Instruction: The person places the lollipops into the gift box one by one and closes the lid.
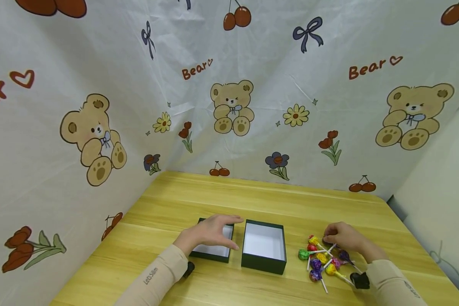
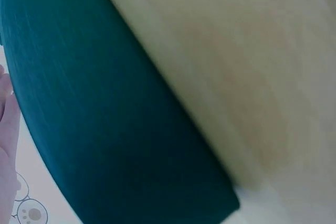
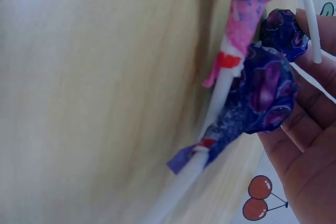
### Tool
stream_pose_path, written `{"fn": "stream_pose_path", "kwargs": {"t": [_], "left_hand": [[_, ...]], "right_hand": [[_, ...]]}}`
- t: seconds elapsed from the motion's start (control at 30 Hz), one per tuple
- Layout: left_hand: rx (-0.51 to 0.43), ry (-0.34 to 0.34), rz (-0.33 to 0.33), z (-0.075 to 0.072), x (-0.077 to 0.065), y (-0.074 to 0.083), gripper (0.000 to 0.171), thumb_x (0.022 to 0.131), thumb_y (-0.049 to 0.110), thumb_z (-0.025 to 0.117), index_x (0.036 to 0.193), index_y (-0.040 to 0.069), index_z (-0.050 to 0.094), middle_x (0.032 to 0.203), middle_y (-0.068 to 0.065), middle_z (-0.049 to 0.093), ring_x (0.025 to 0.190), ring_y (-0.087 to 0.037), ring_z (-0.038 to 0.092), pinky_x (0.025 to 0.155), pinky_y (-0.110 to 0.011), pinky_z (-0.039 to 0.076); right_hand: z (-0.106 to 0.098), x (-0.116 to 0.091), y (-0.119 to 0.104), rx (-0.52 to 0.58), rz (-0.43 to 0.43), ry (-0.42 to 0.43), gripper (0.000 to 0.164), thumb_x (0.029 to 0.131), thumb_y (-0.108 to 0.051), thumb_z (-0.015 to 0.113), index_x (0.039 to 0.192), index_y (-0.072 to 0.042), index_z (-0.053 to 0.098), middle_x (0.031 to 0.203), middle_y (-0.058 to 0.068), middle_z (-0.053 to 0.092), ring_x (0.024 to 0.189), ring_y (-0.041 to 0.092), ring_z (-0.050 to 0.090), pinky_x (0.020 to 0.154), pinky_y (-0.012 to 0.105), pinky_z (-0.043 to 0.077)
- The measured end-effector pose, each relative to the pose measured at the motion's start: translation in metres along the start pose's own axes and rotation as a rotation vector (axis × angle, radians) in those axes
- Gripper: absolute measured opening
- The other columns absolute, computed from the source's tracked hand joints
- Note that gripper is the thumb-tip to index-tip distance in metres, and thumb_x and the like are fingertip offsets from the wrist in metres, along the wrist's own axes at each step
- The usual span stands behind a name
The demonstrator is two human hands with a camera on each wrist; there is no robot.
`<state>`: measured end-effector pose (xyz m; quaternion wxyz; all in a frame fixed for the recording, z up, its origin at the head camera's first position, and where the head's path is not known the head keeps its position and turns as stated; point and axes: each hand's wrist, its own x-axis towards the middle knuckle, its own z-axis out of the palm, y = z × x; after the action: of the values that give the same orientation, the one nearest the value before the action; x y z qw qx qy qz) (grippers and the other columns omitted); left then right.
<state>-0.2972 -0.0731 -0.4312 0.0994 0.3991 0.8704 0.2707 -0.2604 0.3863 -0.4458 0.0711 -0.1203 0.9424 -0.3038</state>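
A: How did the left hand (image 1: 214, 231) stand relative to the box (image 1: 264, 264)?

B: It stood just left of the box, above the lid (image 1: 208, 256), with the thumb and fingers spread well apart. The gap between them faced the box and held nothing. Whether the hand touched the lid could not be told; the left wrist view showed mainly a green wall, with part of the hand at the edge.

A: And the right hand (image 1: 346, 237)?

B: It was well to the right of the box, at the far side of the lollipops. Its thumb and fingertips were drawn together on a purple lollipop (image 3: 283, 32). In the right wrist view the other fingers lay side by side, partly hidden by nearer lollipops.

A: Where did the loose lollipops (image 1: 315, 264) lie?

B: In a cluster to the right of the box, with sticks crossing in several directions. A green lollipop (image 1: 303, 254) lay nearest the box; yellow, red, pink and purple ones lay farther from it.

A: What surrounded the box?

B: It rested on a wooden table (image 1: 214, 193), its white inside facing up. Beyond it hung a sheet (image 1: 260, 85) printed with bears, bows, flowers and cherries.
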Motion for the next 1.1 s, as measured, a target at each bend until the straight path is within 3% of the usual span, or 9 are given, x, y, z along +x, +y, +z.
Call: {"fn": "stream_pose_path", "kwargs": {"t": [0.4, 0.8, 1.1], "left_hand": [[0.039, -0.004, 0.006, 0.004, 0.002, 0.005, 0.086, 0.081, 0.057, 0.077, 0.153, 0.023, 0.044, 0.16, 0.003, 0.039, 0.147, -0.023, 0.038, 0.115, -0.045, 0.038], [0.064, -0.033, 0.021, 0.008, 0.005, 0.01, 0.073, 0.084, 0.059, 0.073, 0.147, 0.029, 0.052, 0.158, 0.007, 0.042, 0.145, -0.021, 0.041, 0.113, -0.042, 0.042], [0.082, -0.014, -0.004, 0.007, 0.003, 0.014, 0.068, 0.085, 0.059, 0.071, 0.143, 0.026, 0.058, 0.153, 0.011, 0.048, 0.143, -0.018, 0.044, 0.111, -0.039, 0.043]], "right_hand": [[0.002, -0.001, 0.002, 0.038, 0.031, 0.019, 0.012, 0.095, -0.011, 0.065, 0.097, 0.0, 0.07, 0.088, 0.005, 0.069, 0.076, 0.014, 0.057, 0.066, 0.027, 0.047], [0.003, -0.001, 0.002, 0.038, 0.055, 0.032, 0.016, 0.097, -0.012, 0.064, 0.101, 0.001, 0.072, 0.091, 0.006, 0.07, 0.078, 0.015, 0.057, 0.067, 0.029, 0.047], [0.002, -0.001, 0.002, 0.012, 0.047, 0.047, 0.019, 0.096, -0.014, 0.065, 0.104, 0.003, 0.073, 0.094, 0.008, 0.072, 0.08, 0.012, 0.059, 0.069, 0.029, 0.049]]}}
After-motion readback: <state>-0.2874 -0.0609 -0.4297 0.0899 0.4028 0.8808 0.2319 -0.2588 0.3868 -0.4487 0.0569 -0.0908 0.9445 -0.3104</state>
